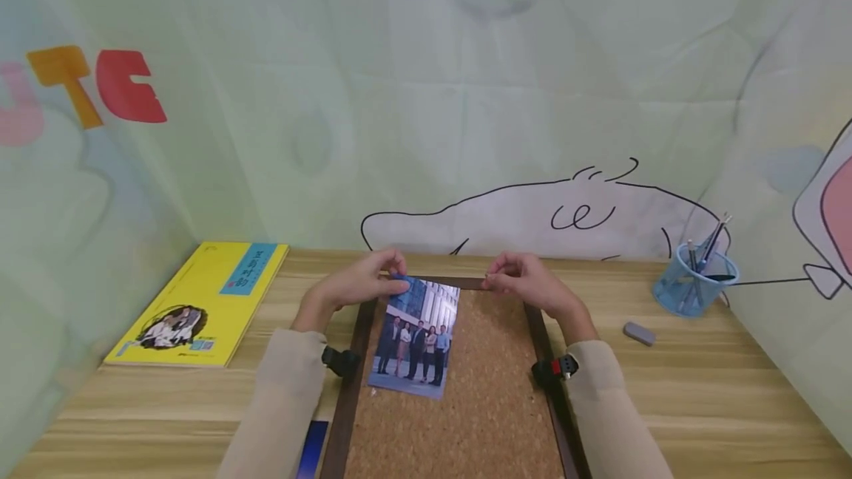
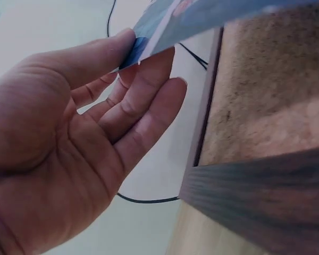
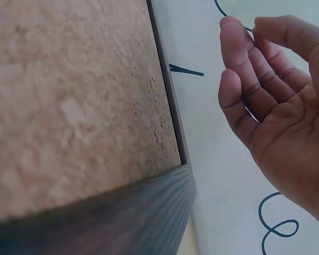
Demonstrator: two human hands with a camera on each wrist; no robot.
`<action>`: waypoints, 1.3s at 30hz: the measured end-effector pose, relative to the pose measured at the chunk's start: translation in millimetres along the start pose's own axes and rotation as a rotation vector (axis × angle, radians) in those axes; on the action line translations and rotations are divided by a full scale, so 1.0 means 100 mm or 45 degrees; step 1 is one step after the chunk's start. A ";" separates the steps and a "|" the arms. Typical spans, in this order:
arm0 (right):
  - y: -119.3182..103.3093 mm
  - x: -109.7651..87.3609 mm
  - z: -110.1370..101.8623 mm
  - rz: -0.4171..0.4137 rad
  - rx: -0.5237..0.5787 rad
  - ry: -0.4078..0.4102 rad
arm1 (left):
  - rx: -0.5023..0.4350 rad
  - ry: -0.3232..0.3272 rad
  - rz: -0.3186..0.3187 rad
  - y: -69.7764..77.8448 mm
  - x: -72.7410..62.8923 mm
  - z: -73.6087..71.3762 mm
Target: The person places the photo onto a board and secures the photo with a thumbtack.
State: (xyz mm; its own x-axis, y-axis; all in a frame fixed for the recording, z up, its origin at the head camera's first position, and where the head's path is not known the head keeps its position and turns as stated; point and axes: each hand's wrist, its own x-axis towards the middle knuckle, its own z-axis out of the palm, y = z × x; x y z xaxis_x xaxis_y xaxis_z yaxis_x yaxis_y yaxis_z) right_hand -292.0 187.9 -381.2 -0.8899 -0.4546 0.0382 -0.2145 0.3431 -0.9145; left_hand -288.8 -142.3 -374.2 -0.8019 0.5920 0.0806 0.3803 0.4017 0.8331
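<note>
My left hand (image 1: 356, 283) pinches the top left corner of a photo (image 1: 416, 338) between thumb and fingers. The photo shows several people standing before tall buildings; it hangs tilted over the left part of a cork board (image 1: 499, 375) with a dark wooden frame. In the left wrist view, the raised corner of the photo (image 2: 165, 34) sits under the thumb. Across the board's far edge, my right hand (image 1: 529, 283) has its fingers curled, thumb tip close to the index fingertip. I cannot tell whether something small is between them in the right wrist view.
A yellow book (image 1: 200, 309) lies at the left of the wooden table. On the right stand a blue mesh pen cup (image 1: 692, 290) with pens and a grey eraser (image 1: 639, 333). A dark blue item (image 1: 311, 449) lies beside the board's left frame. A printed curtain (image 1: 426, 109) hangs behind.
</note>
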 end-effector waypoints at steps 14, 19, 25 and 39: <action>0.10 0.05 0.01 -0.104 0.154 0.051 | 0.034 -0.063 -0.009 0.02 0.11 0.12; 0.11 0.06 0.06 -0.108 0.205 0.046 | 0.029 -0.072 -0.024 0.02 0.11 0.14; 0.11 0.06 0.10 -0.096 0.285 0.011 | 0.032 -0.071 -0.041 0.01 0.11 0.15; 0.15 0.09 0.13 -0.022 0.484 0.010 | 0.015 -0.106 -0.004 0.03 0.14 0.21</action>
State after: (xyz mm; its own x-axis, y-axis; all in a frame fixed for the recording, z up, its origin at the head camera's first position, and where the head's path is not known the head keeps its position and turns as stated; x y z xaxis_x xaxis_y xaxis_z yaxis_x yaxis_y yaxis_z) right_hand -297.6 178.0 -400.0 -0.8909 -0.4506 0.0571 -0.0667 0.0054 -0.9978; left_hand -289.3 -118.4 -382.1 -0.7623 0.6465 0.0322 0.3838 0.4113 0.8268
